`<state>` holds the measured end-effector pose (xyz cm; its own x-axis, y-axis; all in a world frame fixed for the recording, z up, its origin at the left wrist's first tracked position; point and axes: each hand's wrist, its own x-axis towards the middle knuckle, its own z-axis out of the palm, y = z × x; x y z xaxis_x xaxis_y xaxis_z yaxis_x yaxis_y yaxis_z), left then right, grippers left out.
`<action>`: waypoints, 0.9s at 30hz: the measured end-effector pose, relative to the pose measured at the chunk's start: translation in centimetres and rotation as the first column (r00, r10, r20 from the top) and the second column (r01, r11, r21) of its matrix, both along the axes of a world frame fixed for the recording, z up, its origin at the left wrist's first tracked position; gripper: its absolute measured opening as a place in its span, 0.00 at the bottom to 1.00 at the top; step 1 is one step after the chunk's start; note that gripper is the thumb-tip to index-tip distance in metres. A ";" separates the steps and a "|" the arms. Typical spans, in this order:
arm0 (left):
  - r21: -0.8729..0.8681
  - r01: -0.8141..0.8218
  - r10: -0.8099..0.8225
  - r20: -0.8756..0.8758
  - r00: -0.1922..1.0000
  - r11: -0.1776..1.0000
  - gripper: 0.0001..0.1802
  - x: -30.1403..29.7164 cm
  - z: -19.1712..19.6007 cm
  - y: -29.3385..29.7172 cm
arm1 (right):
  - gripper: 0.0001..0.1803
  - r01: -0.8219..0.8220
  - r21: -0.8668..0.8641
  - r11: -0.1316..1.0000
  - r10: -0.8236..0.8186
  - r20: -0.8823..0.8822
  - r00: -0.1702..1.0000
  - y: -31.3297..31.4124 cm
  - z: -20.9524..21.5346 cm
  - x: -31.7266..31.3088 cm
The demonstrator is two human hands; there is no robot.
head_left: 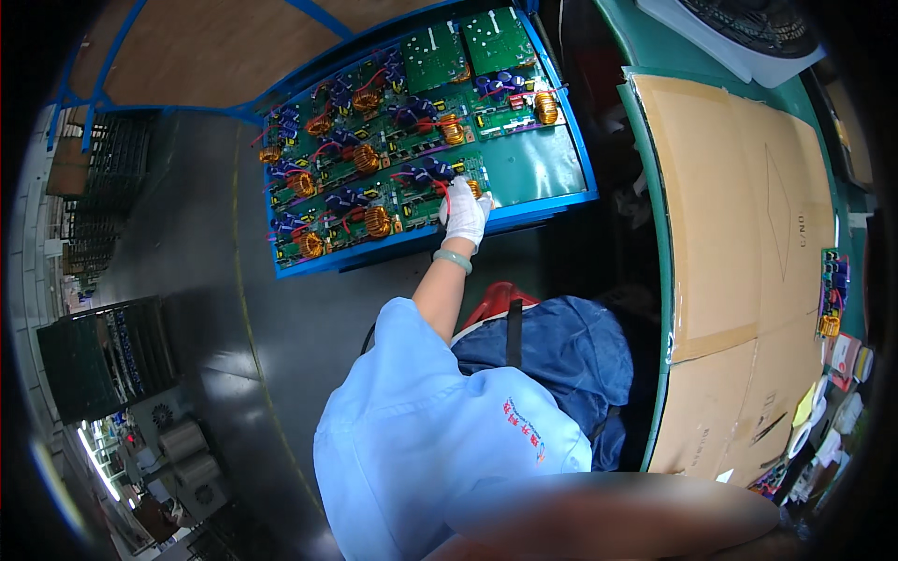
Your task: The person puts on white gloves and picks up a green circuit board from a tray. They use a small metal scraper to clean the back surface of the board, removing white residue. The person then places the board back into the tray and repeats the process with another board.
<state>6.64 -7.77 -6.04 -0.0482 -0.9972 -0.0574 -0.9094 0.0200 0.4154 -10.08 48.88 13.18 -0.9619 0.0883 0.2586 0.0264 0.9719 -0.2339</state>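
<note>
My left hand [465, 217], in a white glove with a pale green bangle at the wrist, reaches to the front edge of a blue-framed trolley. Its fingers are closed about the coil end of a green circuit board [421, 194], which carries blue capacitors and a copper-wound coil. A red and black wire runs beside the glove. The board lies at the front of the trolley's green top [538, 173], among rows of similar boards [365, 159]. The glove hides part of the coil and the fingertips. My right hand is out of sight.
Two boards [433, 58] lie with their plain side up at the trolley's far end. On my right is a green bench with flattened cardboard [739, 234], a single circuit board [832, 292] and a fan [748, 28]. Racks [108, 360] stand at far left. A red stool [496, 301] shows below.
</note>
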 end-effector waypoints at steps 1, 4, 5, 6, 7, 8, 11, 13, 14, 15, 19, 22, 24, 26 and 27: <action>-0.004 0.003 -0.003 0.000 1.000 1.000 0.32 -0.1 0.1 0.1 | 0.18 0.004 0.001 1.000 -0.004 -0.002 1.000 0.0 0.1 0.0; -0.018 0.008 -0.007 0.005 1.000 1.000 0.31 -0.2 0.5 0.3 | 0.18 0.022 -0.073 0.997 -0.021 0.021 1.000 -0.5 0.3 0.2; -0.023 0.006 -0.006 0.011 1.000 1.000 0.31 -0.3 0.5 0.3 | 0.19 0.004 -0.083 0.997 -0.004 -0.001 1.000 -0.1 0.0 0.2; -0.028 0.005 -0.005 0.017 1.000 1.000 0.31 -0.3 0.5 0.3 | 0.19 -0.013 -0.092 0.996 0.011 -0.023 1.000 0.7 -0.6 0.0; -0.012 -0.001 0.001 0.008 1.000 1.000 0.31 -0.4 0.7 0.4 | 0.19 -0.030 -0.102 0.994 0.026 -0.045 0.999 1.1 -1.0 -0.1; 0.004 -0.006 0.006 -0.001 1.000 1.000 0.30 -0.6 1.0 0.5 | 0.19 -0.032 -0.105 0.994 0.028 -0.042 0.999 1.4 -1.2 -0.2; 0.025 -0.003 0.003 -0.006 1.000 1.000 0.30 -0.7 1.2 0.6 | 0.19 -0.033 -0.127 0.991 0.027 -0.047 0.999 1.7 -1.2 -0.1; 0.027 0.005 -0.005 -0.013 1.000 1.000 0.30 -0.5 1.2 0.5 | 0.19 -0.026 -0.161 0.987 0.016 -0.067 0.998 1.1 -1.1 0.0; 0.026 0.009 -0.008 -0.022 1.000 1.000 0.30 -0.4 1.2 0.5 | 0.19 -0.014 -0.168 0.986 0.004 -0.059 0.998 1.0 -1.0 0.0; 0.025 0.012 -0.011 -0.031 0.999 1.000 0.30 -0.4 1.2 0.5 | 0.19 -0.002 -0.175 0.985 -0.007 -0.051 0.999 0.8 -1.0 0.0; 0.038 0.009 -0.008 -0.026 1.000 0.999 0.29 -0.6 1.9 0.6 | 0.19 0.012 -0.164 0.986 -0.021 -0.052 0.998 1.4 -1.3 -0.2; 0.012 -0.004 0.004 -0.029 1.000 1.000 0.29 -0.4 1.3 0.7 | 0.19 -0.008 -0.162 0.987 -0.003 -0.068 0.998 1.5 -1.3 -0.1; 0.030 -0.011 0.012 -0.022 1.000 0.999 0.29 -0.2 1.2 0.7 | 0.19 0.001 -0.134 0.991 -0.008 -0.049 0.999 1.3 -1.0 -0.1; 0.046 -0.011 0.012 -0.024 1.000 0.999 0.30 0.0 1.6 0.8 | 0.19 -0.006 -0.106 0.994 0.002 -0.038 0.999 1.4 -1.0 -0.1; 0.053 -0.008 0.010 -0.028 1.000 0.999 0.31 0.2 1.7 0.9 | 0.19 -0.017 -0.093 0.996 0.014 -0.034 0.999 2.0 -1.3 -0.2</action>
